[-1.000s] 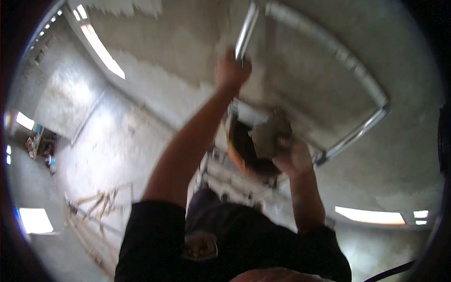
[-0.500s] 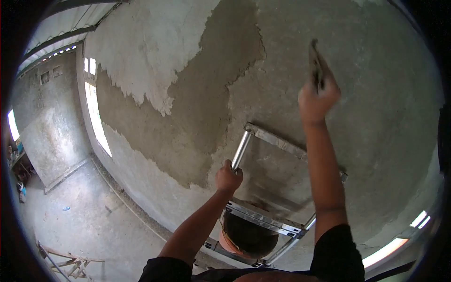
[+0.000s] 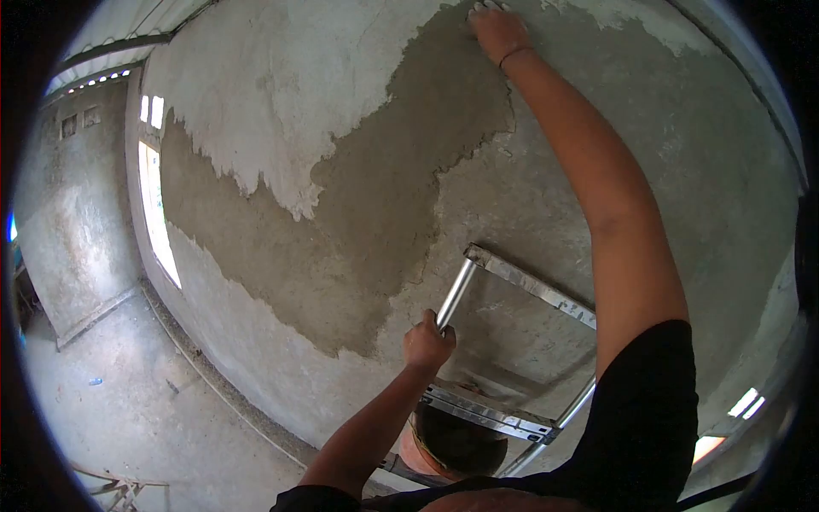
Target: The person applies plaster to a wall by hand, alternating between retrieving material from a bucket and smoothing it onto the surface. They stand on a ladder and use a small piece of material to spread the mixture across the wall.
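- The wet plaster patch [image 3: 384, 196] is the darker brownish area in the middle of the wall. It runs from the very top down to just above the ladder, with a rough surface and ragged edges.
- The right hand [image 3: 497, 30] is now way up at the top edge of that patch, pressed against it with the arm at full stretch. Half a second ago it was lower and further right with a flat tool sticking up out of it, so the work has swung over onto the fresh stuff.
- I honestly can't tell the right grip now. The fingers run off the edge of the view and no tool shows.
- The left hand [image 3: 429, 341] hasn't budged and is wrapped tight around the left rail of the ladder [image 3: 529, 286], which leans on the wall below the patch.
- A paler, drier coat [image 3: 273, 85] borders the patch on the upper left.
- An orange bucket [image 3: 456, 444] with dark contents sits under the ladder's top. There's a window [image 3: 158, 213] off to the left and the floor [image 3: 128, 401] far below.
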`<state>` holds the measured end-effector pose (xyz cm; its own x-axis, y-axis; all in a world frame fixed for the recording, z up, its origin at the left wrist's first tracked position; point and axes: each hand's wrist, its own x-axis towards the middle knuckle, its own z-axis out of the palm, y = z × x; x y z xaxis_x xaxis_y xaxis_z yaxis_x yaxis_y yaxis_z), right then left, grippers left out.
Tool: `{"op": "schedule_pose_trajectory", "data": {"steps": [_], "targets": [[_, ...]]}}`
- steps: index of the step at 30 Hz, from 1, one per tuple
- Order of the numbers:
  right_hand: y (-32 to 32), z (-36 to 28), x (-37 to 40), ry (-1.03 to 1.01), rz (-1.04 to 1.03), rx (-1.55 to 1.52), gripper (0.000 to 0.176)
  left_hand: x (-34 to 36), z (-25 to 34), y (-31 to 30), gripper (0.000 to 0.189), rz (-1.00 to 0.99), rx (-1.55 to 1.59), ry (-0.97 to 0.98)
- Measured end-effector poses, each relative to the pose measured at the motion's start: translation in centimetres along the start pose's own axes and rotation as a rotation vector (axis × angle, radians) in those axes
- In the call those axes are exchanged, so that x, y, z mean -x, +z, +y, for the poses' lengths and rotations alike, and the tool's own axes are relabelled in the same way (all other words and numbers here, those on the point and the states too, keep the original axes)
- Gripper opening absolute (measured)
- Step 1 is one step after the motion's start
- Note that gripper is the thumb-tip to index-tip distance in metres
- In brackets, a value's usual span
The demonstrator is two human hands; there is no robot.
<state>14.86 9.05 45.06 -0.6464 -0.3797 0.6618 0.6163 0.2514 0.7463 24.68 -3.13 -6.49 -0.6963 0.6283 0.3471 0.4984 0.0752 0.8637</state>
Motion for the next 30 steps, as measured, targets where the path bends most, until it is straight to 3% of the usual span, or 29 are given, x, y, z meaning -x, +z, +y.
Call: {"op": "schedule_pose_trajectory", "data": {"steps": [1, 5, 7, 8, 10, 11, 13, 17, 20, 22, 23, 25, 26, 29, 30], "targets": [[0.4, -0.8, 0.5, 0.013, 0.093, 0.019, 0.028, 0.1, -0.2, 0.0, 0.031, -0.001, 0.007, -0.001], [2.1, -3.1, 1.9, -0.102, 0.022, -0.041, 0.022, 0.0, 0.1, -0.3, 0.032, -0.022, 0.011, 0.009], [1.8, -3.5, 2.2, -0.338, 0.466, -0.171, 0.021, 0.1, 0.0, -0.5, 0.032, -0.031, 0.02, 0.007], [1.5, -2.8, 1.8, -0.341, 0.463, -0.169, 0.021, 0.1, -0.1, -0.4, 0.032, -0.041, 0.026, 0.001], [-0.9, -0.9, 0.6, -0.038, -0.019, -0.107, 0.035, -0.2, -0.1, -0.2, 0.032, -0.052, 0.03, 0.001], [-0.7, -0.7, 0.4, -0.035, -0.023, -0.105, 0.035, -0.2, -0.2, 0.0, 0.032, -0.039, 0.031, 0.012], [0.1, -0.4, -0.7, 0.173, -0.185, -0.044, 0.031, 0.0, -0.3, -0.2, 0.032, -0.029, 0.026, 0.021], [-1.8, -1.2, 0.4, 0.05, -0.057, -0.1, 0.022, 0.1, 0.0, -0.6, 0.032, -0.052, 0.036, -0.002], [-2.8, -0.9, 1.1, -0.072, -0.215, -0.117, 0.026, 0.1, -0.2, -0.6, 0.032, -0.062, 0.046, -0.001], [-1.8, 0.5, 0.6, -0.052, 0.033, -0.217, 0.03, -0.1, -0.2, -0.4, 0.033, -0.061, 0.046, 0.011], [-1.3, 0.9, -0.5, -0.054, 0.033, -0.215, 0.03, -0.2, -0.3, -0.2, 0.033, -0.053, 0.04, 0.01], [-1.1, 1.0, -2.0, 0.229, -0.125, -0.28, 0.039, 0.2, -0.2, -0.2, 0.033, -0.057, 0.032, 0.003], [-0.8, 0.4, -1.9, 0.233, -0.126, -0.282, 0.039, 0.2, -0.1, -0.4, 0.032, -0.062, 0.038, -0.003], [-0.2, -2.0, 0.1, 0.197, -0.102, -0.262, 0.04, 0.1, -0.1, -0.5, 0.031, -0.066, 0.054, 0.002], [-0.1, -2.4, 1.4, -0.006, -0.062, -0.254, 0.037, 0.0, -0.2, -0.4, 0.03, -0.058, 0.057, 0.02]]}}
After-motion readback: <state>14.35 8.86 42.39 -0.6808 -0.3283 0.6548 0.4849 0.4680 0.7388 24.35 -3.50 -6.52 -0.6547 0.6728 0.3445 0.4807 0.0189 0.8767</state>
